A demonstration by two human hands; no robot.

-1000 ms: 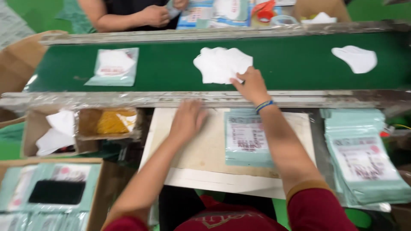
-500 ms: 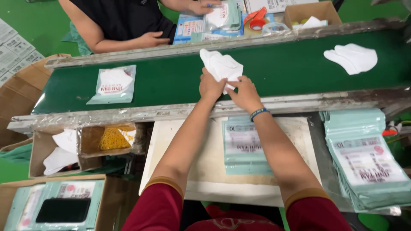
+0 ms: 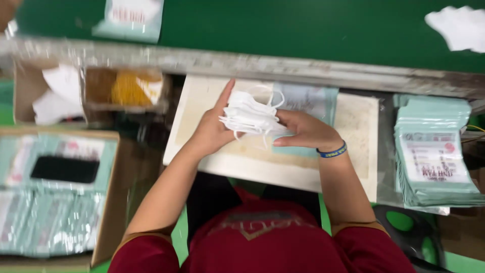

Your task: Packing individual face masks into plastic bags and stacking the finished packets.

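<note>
left hand (image 3: pixel 211 132): centre of frame, palm flat against the left side of the mask stack, fingers straight and pointing to the top of the frame.
right hand (image 3: pixel 303 130): just right of centre, clasped around the right end of the stack, thumb underneath; blue wristband (image 3: pixel 332 151) on the wrist.
mask stack (image 3: pixel 250 118): white folded face masks, pressed between both hands, held above the board; ear loops stick out at top and bottom.
board (image 3: pixel 353 146): pale work board under the hands, centre of frame, stained.
pouch on board (image 3: pixel 313 103): light teal flat pouch, partly hidden behind the right hand and masks.
pouch pile (image 3: pixel 434 151): stack of teal printed pouches, right edge of frame.
belt (image 3: pixel 303 25): green conveyor across the top; a sealed pouch (image 3: pixel 131 17) upper left, loose white masks (image 3: pixel 457 28) upper right.
boxes: cardboard box with white pieces (image 3: pixel 55 93) and a yellow item (image 3: pixel 129 88), upper left; carton of teal pouches (image 3: pixel 55 192), lower left. Blurred.
</note>
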